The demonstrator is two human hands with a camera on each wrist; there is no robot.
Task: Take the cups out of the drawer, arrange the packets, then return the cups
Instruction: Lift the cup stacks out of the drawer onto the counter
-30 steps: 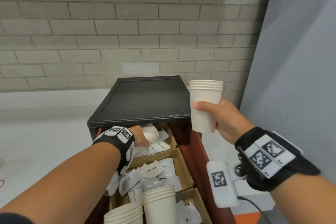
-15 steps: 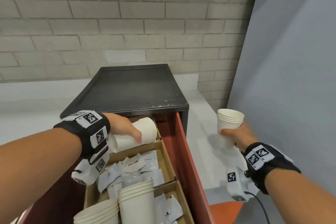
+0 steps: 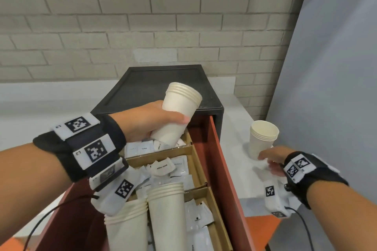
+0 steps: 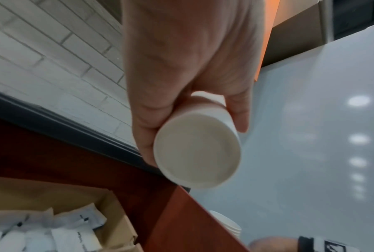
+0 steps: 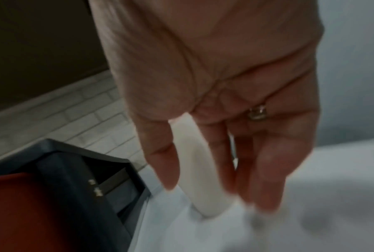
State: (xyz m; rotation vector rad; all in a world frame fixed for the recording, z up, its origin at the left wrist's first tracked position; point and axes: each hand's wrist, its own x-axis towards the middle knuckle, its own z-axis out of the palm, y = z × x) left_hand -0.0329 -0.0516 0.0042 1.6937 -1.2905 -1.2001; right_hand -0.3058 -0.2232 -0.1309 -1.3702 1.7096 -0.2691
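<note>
My left hand (image 3: pixel 146 122) grips a tilted stack of white paper cups (image 3: pixel 179 112) just above the back compartment of the open red drawer (image 3: pixel 220 169). The left wrist view shows the stack's base (image 4: pixel 197 151) with the fingers (image 4: pixel 147 129) wrapped round it. A second cup stack (image 3: pixel 262 140) stands upright on the white counter (image 3: pixel 236 179) right of the drawer. My right hand (image 3: pixel 271 161) is at its foot, fingers (image 5: pixel 265 170) straight beside the cup (image 5: pixel 194 167). White packets (image 3: pixel 163 167) lie jumbled in the drawer's cardboard compartments.
Two more cup stacks (image 3: pixel 165 210) (image 3: pixel 126 230) lie in the drawer's near end among the packets. The black cabinet top (image 3: pixel 163 85) sits behind the drawer against a brick wall. A grey panel (image 3: pixel 336 67) bounds the counter on the right.
My left hand has lifted its cup stack up out of the drawer's back compartment. My right hand has lowered its stack onto the counter and its fingers have straightened.
</note>
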